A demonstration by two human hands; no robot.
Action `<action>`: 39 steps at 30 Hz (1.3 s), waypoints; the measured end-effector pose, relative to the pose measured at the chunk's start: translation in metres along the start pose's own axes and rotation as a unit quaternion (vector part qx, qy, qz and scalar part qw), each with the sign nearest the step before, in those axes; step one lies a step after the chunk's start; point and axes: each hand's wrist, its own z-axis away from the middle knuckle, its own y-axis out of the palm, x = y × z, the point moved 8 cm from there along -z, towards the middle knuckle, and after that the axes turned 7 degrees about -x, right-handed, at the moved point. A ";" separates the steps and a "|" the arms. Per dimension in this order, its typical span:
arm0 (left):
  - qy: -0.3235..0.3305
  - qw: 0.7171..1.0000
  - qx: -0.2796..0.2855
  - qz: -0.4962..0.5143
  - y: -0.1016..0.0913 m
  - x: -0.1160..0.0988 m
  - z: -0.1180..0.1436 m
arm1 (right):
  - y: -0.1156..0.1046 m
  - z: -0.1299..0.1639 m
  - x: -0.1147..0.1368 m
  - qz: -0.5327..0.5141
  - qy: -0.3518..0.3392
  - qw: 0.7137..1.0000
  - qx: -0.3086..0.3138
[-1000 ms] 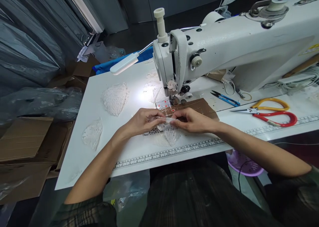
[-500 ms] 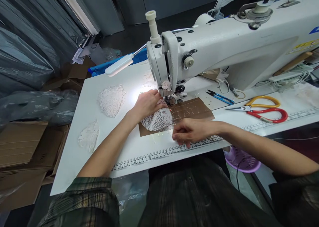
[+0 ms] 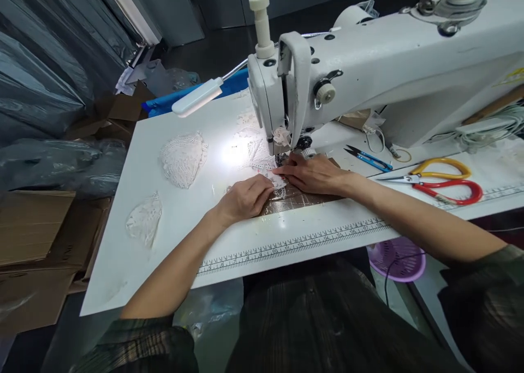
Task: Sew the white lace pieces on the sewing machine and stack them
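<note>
A white lace piece [image 3: 279,182] lies beneath the needle area of the sewing machine [image 3: 268,89], over a brown sheet [image 3: 282,203]. My left hand [image 3: 246,197] is closed, with its thumb and fingers pinching the lace's near edge. From the right, my right hand [image 3: 313,173] has its fingers bent together on the same lace, close beside the presser foot. Its fingertips partly hide the lace and the foot. More white lace [image 3: 256,146] extends behind the needle, under the bright lamp [image 3: 197,97].
Two lace pieces, one larger [image 3: 183,159] and one smaller [image 3: 144,219], lie on the left of the white table [image 3: 110,264]. Blue thread snips [image 3: 368,158] and red-and-yellow-handled scissors [image 3: 446,181] lie right. A printed ruler [image 3: 295,246] runs along the front edge.
My right hand has moved from the table's front up to the lace by the needle. My left hand has come back toward me. The lace has shifted behind the needle and between my hands.
</note>
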 end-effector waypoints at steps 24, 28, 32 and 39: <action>0.026 0.999 0.005 -0.042 0.004 -0.013 -0.003 | 0.001 0.020 0.003 -0.115 -0.025 0.989 -0.091; 0.039 0.999 0.013 -0.024 0.005 -0.017 -0.002 | 0.003 0.016 0.009 -0.074 -0.004 0.996 -0.048; 0.043 0.999 0.007 -0.026 0.005 -0.017 0.000 | 0.002 0.017 0.011 -0.055 0.016 0.998 -0.034; 0.010 1.000 -0.015 -0.012 0.002 -0.010 0.001 | 0.000 0.025 0.003 -0.129 0.020 0.985 -0.112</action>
